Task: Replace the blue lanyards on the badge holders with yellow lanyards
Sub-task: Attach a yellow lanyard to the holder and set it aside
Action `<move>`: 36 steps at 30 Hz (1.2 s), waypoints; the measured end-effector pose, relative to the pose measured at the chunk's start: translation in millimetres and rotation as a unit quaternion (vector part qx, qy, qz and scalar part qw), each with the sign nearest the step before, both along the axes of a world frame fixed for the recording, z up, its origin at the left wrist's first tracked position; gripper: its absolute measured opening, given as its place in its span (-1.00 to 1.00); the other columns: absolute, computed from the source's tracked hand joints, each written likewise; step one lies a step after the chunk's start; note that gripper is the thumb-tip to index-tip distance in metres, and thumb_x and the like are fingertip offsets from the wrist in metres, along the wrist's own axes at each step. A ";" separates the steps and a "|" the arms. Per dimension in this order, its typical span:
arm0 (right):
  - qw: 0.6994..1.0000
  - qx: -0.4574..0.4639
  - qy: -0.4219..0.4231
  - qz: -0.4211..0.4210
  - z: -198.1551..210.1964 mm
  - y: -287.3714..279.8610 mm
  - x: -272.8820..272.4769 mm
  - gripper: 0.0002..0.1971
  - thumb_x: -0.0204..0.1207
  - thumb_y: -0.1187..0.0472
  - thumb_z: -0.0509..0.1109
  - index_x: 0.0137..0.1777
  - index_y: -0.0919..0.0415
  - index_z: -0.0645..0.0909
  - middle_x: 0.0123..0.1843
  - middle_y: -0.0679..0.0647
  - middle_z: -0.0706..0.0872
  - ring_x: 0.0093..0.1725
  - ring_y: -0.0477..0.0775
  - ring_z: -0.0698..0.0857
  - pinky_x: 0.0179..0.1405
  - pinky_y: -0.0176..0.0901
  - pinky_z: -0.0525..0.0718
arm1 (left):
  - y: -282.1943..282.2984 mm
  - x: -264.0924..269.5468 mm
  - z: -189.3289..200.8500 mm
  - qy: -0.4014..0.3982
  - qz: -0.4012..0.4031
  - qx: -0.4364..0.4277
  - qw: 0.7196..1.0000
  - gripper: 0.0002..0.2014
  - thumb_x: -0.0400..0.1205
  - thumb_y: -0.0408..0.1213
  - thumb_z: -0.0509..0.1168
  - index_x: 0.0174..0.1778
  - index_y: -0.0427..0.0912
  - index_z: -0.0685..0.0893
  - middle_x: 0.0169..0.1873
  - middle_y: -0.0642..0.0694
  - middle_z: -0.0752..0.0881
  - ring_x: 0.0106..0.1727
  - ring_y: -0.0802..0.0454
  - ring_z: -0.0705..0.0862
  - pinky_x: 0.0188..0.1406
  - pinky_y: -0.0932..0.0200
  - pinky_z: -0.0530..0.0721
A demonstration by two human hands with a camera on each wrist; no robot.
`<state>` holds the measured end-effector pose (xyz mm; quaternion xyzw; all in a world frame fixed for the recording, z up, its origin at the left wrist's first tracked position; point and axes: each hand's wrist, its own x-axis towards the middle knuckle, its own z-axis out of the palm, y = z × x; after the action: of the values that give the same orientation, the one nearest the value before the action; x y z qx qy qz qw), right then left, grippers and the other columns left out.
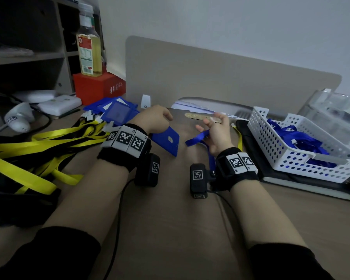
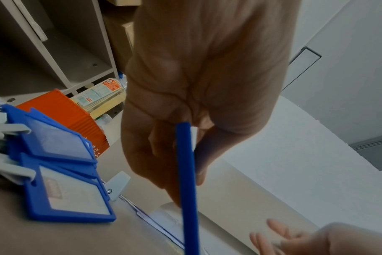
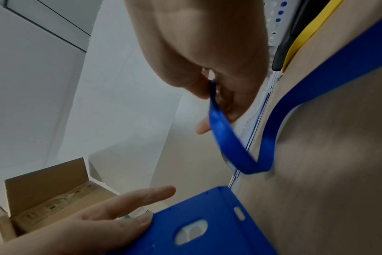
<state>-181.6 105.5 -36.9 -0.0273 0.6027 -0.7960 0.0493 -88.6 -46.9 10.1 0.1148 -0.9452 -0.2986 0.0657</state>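
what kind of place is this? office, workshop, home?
Most likely an office desk. A beige partition panel backs the desk, open shelving stands at the left, and the desk holds office stock: a pile of blue badge holders, yellow lanyards and a white perforated basket of blue lanyards.

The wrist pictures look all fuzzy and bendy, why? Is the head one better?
Head view: dim but fairly sharp, edges bowed by the wide lens. Left wrist view: the left hand looms huge and soft, gripping the blue badge holder edge-on. Right wrist view: the blue lanyard is smeared.
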 end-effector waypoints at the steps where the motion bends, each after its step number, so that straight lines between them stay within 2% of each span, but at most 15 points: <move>1: 0.999 0.040 0.002 -0.002 -1.9 0.0 -2.3 -0.67 0.67 0.46 -0.03 0.21 0.12 0.45 0.08 0.10 0.58 -0.27 0.03 0.67 -0.38 -0.24 0.60 | 0.4 1.3 1.5 0.000 0.005 -0.006 1.000 -0.56 0.64 -0.49 0.10 0.37 -0.06 0.61 0.42 -0.12 0.55 0.29 -0.07 0.57 0.02 0.22 0.54; 4: 0.978 0.210 -0.008 0.003 -4.3 4.0 -9.1 -0.78 0.67 0.40 0.07 0.17 0.25 0.51 -0.07 0.18 0.53 -0.39 0.03 0.47 -0.49 -0.25 0.44 | 1.9 2.7 3.6 -0.001 0.010 -0.013 1.000 -0.58 0.64 -0.49 0.12 0.35 -0.08 0.63 0.41 -0.12 0.56 0.34 -0.08 0.56 0.07 0.17 0.53; 6: 0.931 0.363 -0.008 0.030 -3.0 6.7 -14.9 -0.83 0.62 0.35 0.17 0.16 0.32 0.47 -0.15 0.20 0.55 -0.28 0.12 0.54 -0.34 -0.19 0.51 | 2.8 2.0 3.6 -0.003 0.007 -0.016 1.000 -0.60 0.64 -0.48 0.14 0.33 -0.09 0.64 0.36 -0.12 0.59 0.29 -0.07 0.58 0.01 0.18 0.53; 8: 0.856 0.514 -0.002 0.053 0.1 7.7 -19.5 -0.59 0.50 0.16 0.31 0.28 0.39 0.49 0.15 0.24 0.63 0.12 0.25 0.61 0.15 -0.03 0.59 | 3.2 1.4 3.4 -0.007 0.001 -0.014 1.000 -0.62 0.64 -0.47 0.15 0.31 -0.09 0.66 0.34 -0.12 0.61 0.25 -0.05 0.59 0.00 0.17 0.54; 9: 0.819 0.571 -0.002 0.055 -1.5 7.8 -26.1 -0.40 0.45 0.03 0.35 0.41 0.37 0.44 0.34 0.25 0.57 0.31 0.29 0.55 0.35 0.07 0.51 | 3.7 1.2 3.6 -0.008 -0.001 -0.013 1.000 -0.63 0.64 -0.47 0.14 0.30 -0.10 0.66 0.33 -0.12 0.61 0.26 -0.06 0.59 0.01 0.16 0.55; 11: 0.759 0.647 0.005 0.071 -1.0 5.2 -31.5 -0.10 0.38 -0.24 0.39 0.59 0.32 0.27 0.57 0.25 0.37 0.49 0.32 0.41 0.48 0.18 0.42 | 4.5 0.9 4.2 -0.008 -0.002 -0.012 1.000 -0.63 0.64 -0.48 0.12 0.27 -0.11 0.68 0.33 -0.13 0.61 0.26 -0.07 0.58 0.03 0.15 0.56; 13: 0.701 0.702 0.021 0.121 1.7 4.0 -31.1 0.03 0.24 -0.47 0.37 0.55 0.27 0.37 0.56 0.20 0.42 0.45 0.29 0.48 0.43 0.13 0.49 | 5.4 1.5 4.4 -0.007 -0.002 -0.012 1.000 -0.63 0.64 -0.48 0.11 0.26 -0.12 0.69 0.31 -0.13 0.61 0.17 -0.05 0.58 0.02 0.15 0.56; 15: 0.681 0.716 0.024 0.150 6.1 6.7 -23.0 -0.19 0.23 -0.43 0.46 0.27 0.21 0.59 0.30 0.15 0.66 0.22 0.24 0.64 0.27 0.08 0.61 | 6.2 1.0 3.4 -0.007 -0.005 -0.012 1.000 -0.64 0.64 -0.48 0.12 0.24 -0.12 0.70 0.30 -0.13 0.61 0.07 -0.01 0.55 0.02 0.14 0.58; 17: 0.674 0.720 0.024 0.164 9.6 10.8 -19.3 -0.45 0.31 -0.24 0.55 0.02 0.23 0.57 0.01 0.12 0.70 0.06 0.19 0.67 0.19 0.05 0.64 | 6.1 -0.3 2.2 -0.005 -0.004 -0.007 1.000 -0.66 0.64 -0.47 0.14 0.21 -0.11 0.70 0.28 -0.13 0.62 0.05 0.00 0.54 0.02 0.12 0.60; 22: 0.642 0.751 0.024 0.153 15.2 11.9 -13.8 -0.70 0.50 0.06 0.50 -0.21 0.25 0.51 -0.17 0.16 0.64 -0.01 0.16 0.62 0.07 -0.05 0.61 | 7.4 -2.2 1.6 -0.002 -0.008 -0.006 1.000 -0.63 0.64 -0.49 0.10 0.18 -0.12 0.72 0.28 -0.13 0.63 0.04 0.01 0.52 0.01 0.14 0.58; 25: 0.662 0.734 0.032 0.146 15.5 15.6 -12.5 -0.73 0.53 0.17 0.47 -0.34 0.18 0.49 -0.10 0.16 0.74 0.01 0.19 0.70 0.04 -0.08 0.66 | 6.9 -1.9 2.1 -0.001 -0.009 -0.010 1.000 -0.63 0.64 -0.49 0.10 0.19 -0.11 0.72 0.28 -0.12 0.63 0.04 0.02 0.52 -0.02 0.16 0.57; 27: 0.682 0.710 0.020 0.174 18.3 17.9 -8.1 -0.73 0.59 0.29 0.39 -0.34 0.22 0.48 -0.33 0.06 0.71 -0.06 0.16 0.69 -0.11 -0.23 0.59 | 6.7 -2.4 2.2 -0.002 -0.008 -0.011 1.000 -0.64 0.64 -0.48 0.11 0.19 -0.10 0.72 0.27 -0.12 0.63 0.03 0.02 0.52 -0.04 0.15 0.56; 29: 0.711 0.679 0.009 0.183 16.8 17.7 -10.2 -0.84 0.57 0.30 0.41 -0.24 0.26 0.55 -0.33 0.09 0.69 -0.21 0.11 0.61 -0.15 -0.23 0.56 | 7.6 -3.1 1.9 -0.001 -0.008 -0.008 1.000 -0.65 0.63 -0.48 0.13 0.19 -0.10 0.72 0.26 -0.13 0.63 0.03 0.00 0.53 -0.06 0.14 0.56; 32: 0.813 0.561 -0.029 0.156 11.1 22.2 -24.2 -0.87 0.52 0.35 0.45 -0.24 0.29 0.59 -0.21 0.21 0.66 -0.30 0.10 0.59 -0.18 -0.13 0.61 | 13.4 -4.0 2.3 0.005 -0.010 -0.010 1.000 -0.64 0.62 -0.49 0.11 0.18 -0.12 0.72 0.23 -0.13 0.64 0.02 -0.01 0.54 -0.09 0.13 0.57; 36: 0.916 0.374 -0.087 0.113 21.1 33.9 -22.6 -0.72 0.66 0.41 0.26 -0.32 0.30 0.49 -0.66 0.06 0.60 -0.66 -0.11 0.53 -0.62 -0.42 0.48 | 24.9 -7.2 0.3 0.005 -0.029 -0.009 1.000 -0.63 0.61 -0.50 0.07 0.14 -0.12 0.72 0.05 -0.05 0.61 -0.03 0.01 0.54 -0.16 0.13 0.54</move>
<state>-204.3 139.4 -15.8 -0.0056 0.8425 -0.5011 0.1979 -95.8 -22.0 10.5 0.0856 -0.9503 -0.2927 0.0627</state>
